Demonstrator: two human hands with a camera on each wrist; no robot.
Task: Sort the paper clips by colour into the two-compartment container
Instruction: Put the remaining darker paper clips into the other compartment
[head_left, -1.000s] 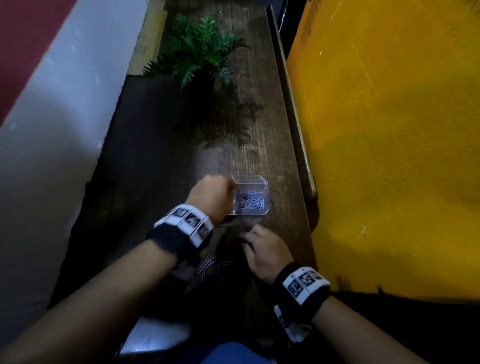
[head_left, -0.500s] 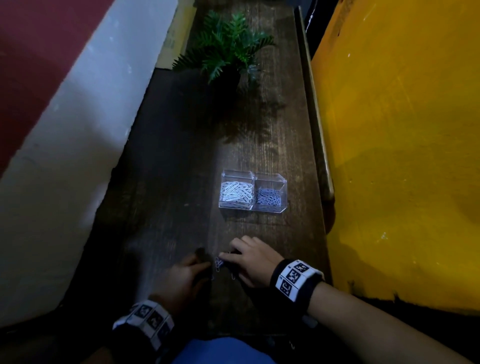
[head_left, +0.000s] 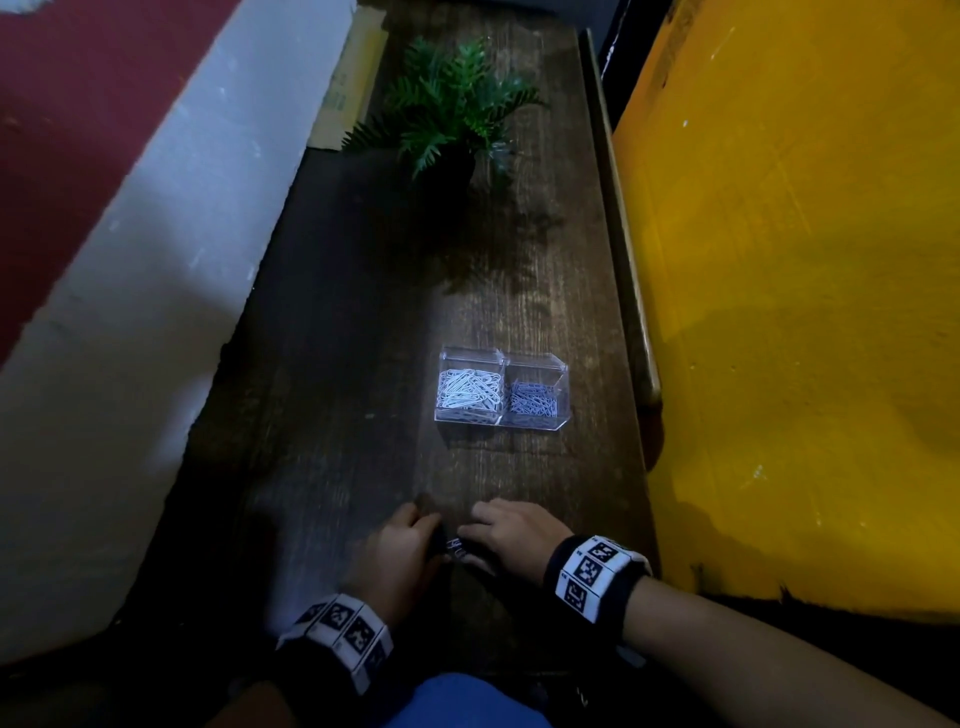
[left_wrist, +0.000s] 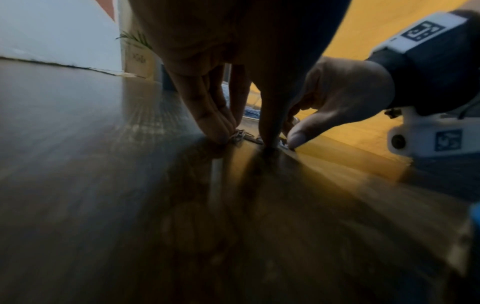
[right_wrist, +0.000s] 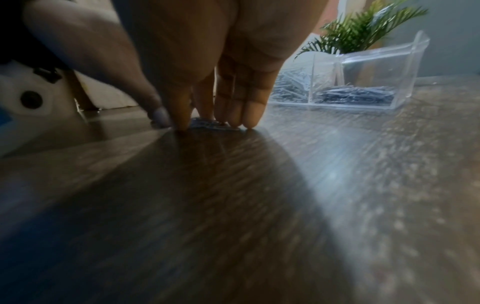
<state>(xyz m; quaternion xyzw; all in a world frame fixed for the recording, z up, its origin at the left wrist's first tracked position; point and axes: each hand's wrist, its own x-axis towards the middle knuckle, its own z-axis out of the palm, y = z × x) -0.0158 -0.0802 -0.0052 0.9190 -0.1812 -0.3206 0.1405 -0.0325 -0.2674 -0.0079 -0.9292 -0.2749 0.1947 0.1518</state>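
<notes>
A clear two-compartment container (head_left: 562, 375) stands mid-table, white clips (head_left: 469, 389) in its left half, blue clips (head_left: 533, 399) in its right. In the right wrist view the container (right_wrist: 405, 61) shows both halves filled. A small pile of loose clips (head_left: 457, 548) lies near the front edge between my hands. My left hand (head_left: 415, 535) has its fingers (left_wrist: 215, 123) and thumb down on either side of the loose clips (left_wrist: 242, 136). The straight fingertips (right_wrist: 249, 117) of my right hand (head_left: 485, 527) press on the blue clips (right_wrist: 207, 124), thumb on the table beside them.
A potted fern (head_left: 452, 109) stands at the far end of the dark wooden table (head_left: 337, 415). A yellow wall (head_left: 805, 312) runs along the right edge, a white wall (head_left: 130, 312) along the left. A wooden rail (head_left: 623, 260) borders the table's right side.
My left hand has come back from the container's left compartment to the loose pile near the front. My right hand stays at the pile. The container's left half is now uncovered.
</notes>
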